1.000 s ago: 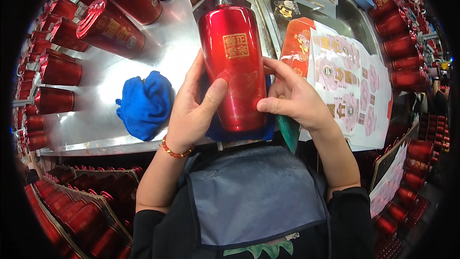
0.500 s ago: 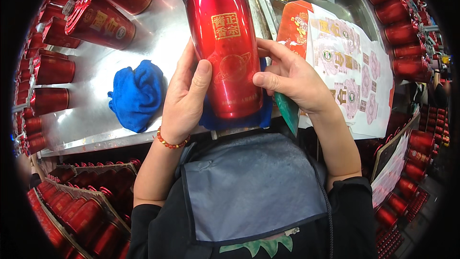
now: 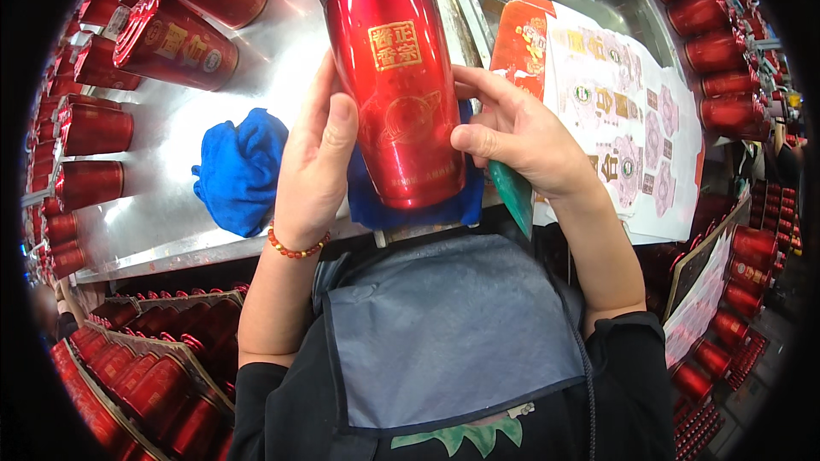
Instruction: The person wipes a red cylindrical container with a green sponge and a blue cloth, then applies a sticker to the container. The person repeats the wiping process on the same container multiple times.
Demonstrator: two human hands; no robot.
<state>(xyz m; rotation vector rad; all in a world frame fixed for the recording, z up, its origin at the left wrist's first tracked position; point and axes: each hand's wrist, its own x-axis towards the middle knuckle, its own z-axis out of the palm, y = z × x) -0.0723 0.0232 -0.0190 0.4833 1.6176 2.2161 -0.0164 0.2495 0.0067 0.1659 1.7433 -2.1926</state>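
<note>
A glossy red bottle (image 3: pixel 395 94) with gold print and a short clear neck lies over a folded blue cloth (image 3: pixel 367 205) at the table's front edge, its neck pointing away from me. My left hand (image 3: pixel 318 154) is at its left side, thumb raised off the surface; the other fingers are partly hidden along the bottle's edge. At the right side, my right hand (image 3: pixel 521 132) has thumb and forefinger against the bottle. A green flat scraper (image 3: pixel 511 195) sticks out from under that palm; its held end is hidden.
Left of my hand is a crumpled blue cloth (image 3: pixel 242 171) on the metal table (image 3: pixel 162 230). Printed decal sheets (image 3: pixel 615 137) and a red printed piece (image 3: pixel 523 47) lie to the right, by a metal sink (image 3: pixel 623 0). Red bottles (image 3: pixel 175 43) stand at the left; racks of more flank me.
My left hand has shifted left, and its thumb has come off the bottle's face. The bottle has tilted and moved slightly left. The right hand stays nearly in place.
</note>
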